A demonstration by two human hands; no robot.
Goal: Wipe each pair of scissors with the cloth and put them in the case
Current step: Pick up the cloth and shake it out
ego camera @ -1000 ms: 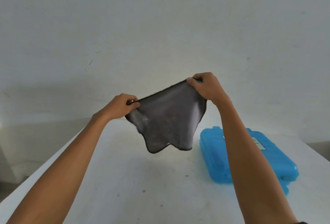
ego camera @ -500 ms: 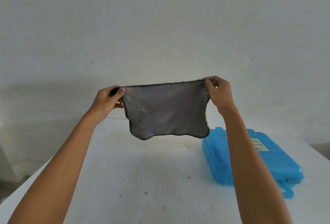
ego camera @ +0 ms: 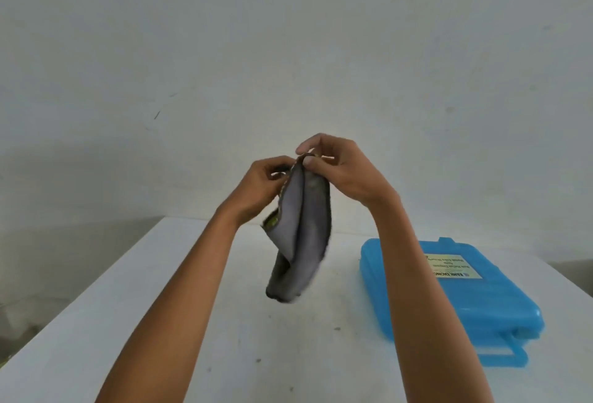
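A dark grey cloth hangs folded in half in the air above the table, its two top corners brought together. My left hand pinches the cloth's upper edge from the left. My right hand pinches the same top corner from the right, fingers curled over it. A blue plastic case with a label and a carry handle lies shut on the table to the right, partly behind my right forearm. No scissors are in view.
A white table stretches below my arms, with a few small dark specks on it. A pale wall stands close behind it. The table's left and right edges drop off toward the floor.
My hands have come together from holding the cloth stretched wide, so the cloth now hangs folded in half. The view has tilted, showing more of the blue case.
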